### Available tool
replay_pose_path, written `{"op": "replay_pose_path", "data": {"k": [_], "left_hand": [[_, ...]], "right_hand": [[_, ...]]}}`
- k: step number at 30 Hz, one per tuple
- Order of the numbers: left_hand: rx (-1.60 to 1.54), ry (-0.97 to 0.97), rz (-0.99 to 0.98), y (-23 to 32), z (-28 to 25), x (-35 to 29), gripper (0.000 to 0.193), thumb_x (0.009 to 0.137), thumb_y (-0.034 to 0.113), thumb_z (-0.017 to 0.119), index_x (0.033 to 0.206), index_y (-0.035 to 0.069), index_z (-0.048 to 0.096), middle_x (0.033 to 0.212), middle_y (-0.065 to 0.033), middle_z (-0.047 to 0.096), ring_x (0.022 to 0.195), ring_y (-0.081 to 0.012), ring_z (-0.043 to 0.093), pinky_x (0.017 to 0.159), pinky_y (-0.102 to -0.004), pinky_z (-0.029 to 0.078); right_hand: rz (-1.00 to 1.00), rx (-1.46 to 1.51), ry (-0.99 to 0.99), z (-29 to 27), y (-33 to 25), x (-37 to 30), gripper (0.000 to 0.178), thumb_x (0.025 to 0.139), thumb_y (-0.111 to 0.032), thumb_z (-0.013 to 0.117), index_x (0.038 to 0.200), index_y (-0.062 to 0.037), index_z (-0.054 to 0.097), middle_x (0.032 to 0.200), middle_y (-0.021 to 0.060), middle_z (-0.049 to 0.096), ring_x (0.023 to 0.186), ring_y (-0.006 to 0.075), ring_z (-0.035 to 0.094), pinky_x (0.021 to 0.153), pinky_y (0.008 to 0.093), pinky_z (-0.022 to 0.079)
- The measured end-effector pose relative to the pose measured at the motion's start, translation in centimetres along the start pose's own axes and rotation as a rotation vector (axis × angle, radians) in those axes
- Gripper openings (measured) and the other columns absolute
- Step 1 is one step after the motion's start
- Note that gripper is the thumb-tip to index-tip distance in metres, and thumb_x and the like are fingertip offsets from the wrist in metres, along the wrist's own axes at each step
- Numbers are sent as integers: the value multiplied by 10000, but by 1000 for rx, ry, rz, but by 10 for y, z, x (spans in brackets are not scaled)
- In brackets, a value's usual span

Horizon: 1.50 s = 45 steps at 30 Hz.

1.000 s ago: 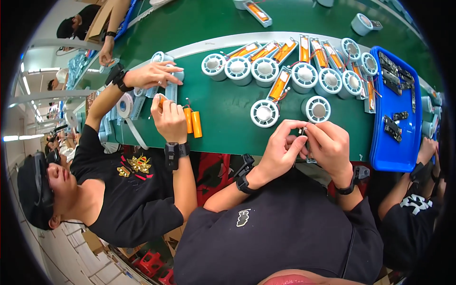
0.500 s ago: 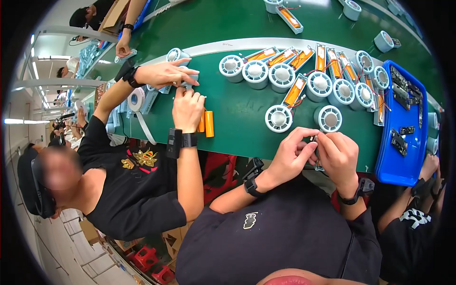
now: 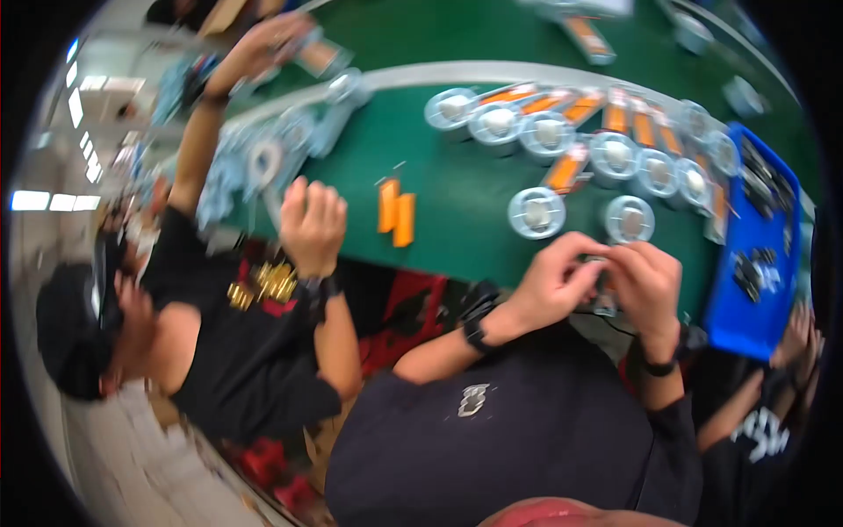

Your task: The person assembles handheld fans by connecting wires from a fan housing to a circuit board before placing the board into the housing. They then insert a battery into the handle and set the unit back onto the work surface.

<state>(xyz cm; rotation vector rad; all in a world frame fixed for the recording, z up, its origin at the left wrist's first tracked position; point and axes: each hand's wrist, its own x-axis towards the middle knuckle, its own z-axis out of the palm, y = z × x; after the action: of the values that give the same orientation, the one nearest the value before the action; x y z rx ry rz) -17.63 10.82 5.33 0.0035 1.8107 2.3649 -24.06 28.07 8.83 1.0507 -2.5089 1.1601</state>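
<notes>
Close to the table's near edge, my left hand [image 3: 562, 279] and my right hand [image 3: 648, 285] meet fingertip to fingertip. Both are closed in a pinch around something small, mostly covered by the fingers and blurred. Under the fingers hangs a small greyish piece [image 3: 605, 304], too smeared to name. Just beyond my hands stand two pale blue round fan-like units [image 3: 629, 218], the left one joined to an orange battery pack [image 3: 565, 171] in a narrow tray.
More round units [image 3: 498, 123] with orange packs line the green table [image 3: 474, 250]. On the right is a blue tray [image 3: 742, 338] of black circuit boards. Two loose orange cells [image 3: 404, 220] lie left. Beside me a co-worker's hand [image 3: 314, 224] hovers; their other hand [image 3: 268, 39] holds a pale unit.
The co-worker's hands have parted, one reaching up and away with a unit, the other drawn back. The view has shifted slightly and blurred. My hands keep their pinch.
</notes>
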Motion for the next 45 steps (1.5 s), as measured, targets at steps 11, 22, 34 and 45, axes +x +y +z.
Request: {"op": "replay_pose_path", "data": {"k": [11,22,34,45], "left_hand": [[-7,40,12,6,-6,-9,173,1002,46,578,1162,-18,570,938,-85,642,674,-115,677,547,-252,538],[-10,-40,37,10,-13,-2,165,961,38,632,1101,-33,583,922,-104,618,657,-149,674,555,-284,533],[379,27,309,12,-12,2,160,893,56,673,1026,-26,634,902,-155,610,707,-273,630,644,-368,497],[338,318,399,11,9,3,127,914,22,590,1031,-8,632,934,-165,629,848,-337,634,747,-411,497]], "right_hand": [[-13,78,-88,7,6,-3,152,765,37,786,870,9,679,744,110,635,605,253,616,543,342,465],[-49,98,17,18,23,-9,158,780,72,775,905,38,684,804,128,675,655,237,648,575,320,493],[-12,101,-19,14,28,-16,193,794,100,754,969,52,689,851,147,676,710,233,655,597,304,498],[4,50,-322,-10,-9,-20,323,844,164,549,1133,67,658,1023,166,578,934,304,606,798,371,517]]}}
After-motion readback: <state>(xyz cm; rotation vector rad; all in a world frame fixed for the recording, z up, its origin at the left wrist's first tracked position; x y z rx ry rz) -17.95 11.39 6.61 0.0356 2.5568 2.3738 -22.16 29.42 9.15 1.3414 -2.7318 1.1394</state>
